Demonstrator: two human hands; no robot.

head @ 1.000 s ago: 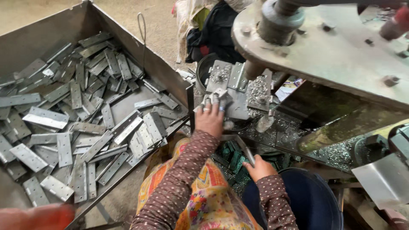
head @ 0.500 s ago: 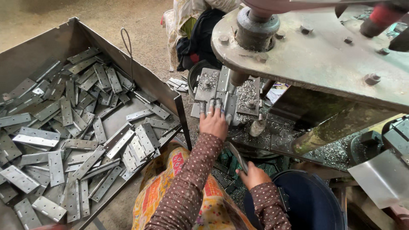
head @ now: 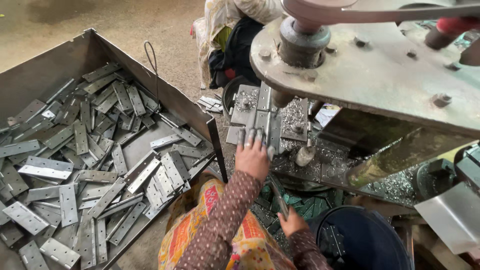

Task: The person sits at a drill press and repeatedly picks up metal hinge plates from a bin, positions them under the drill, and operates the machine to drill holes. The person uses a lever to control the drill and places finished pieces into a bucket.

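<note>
While the left hand (head: 252,157) lies flat, fingers spread, on a metal hinge plate (head: 261,117) on the press bed (head: 295,125), the right hand (head: 292,222) clenches a thin metal strip (head: 278,196). Its fingers are partly hidden by the bin (head: 362,240).

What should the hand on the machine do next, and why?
Probably pull the left hand back: its fingertips rest on the hinge plate right under the press spindle. The right hand holds another strip.
</note>
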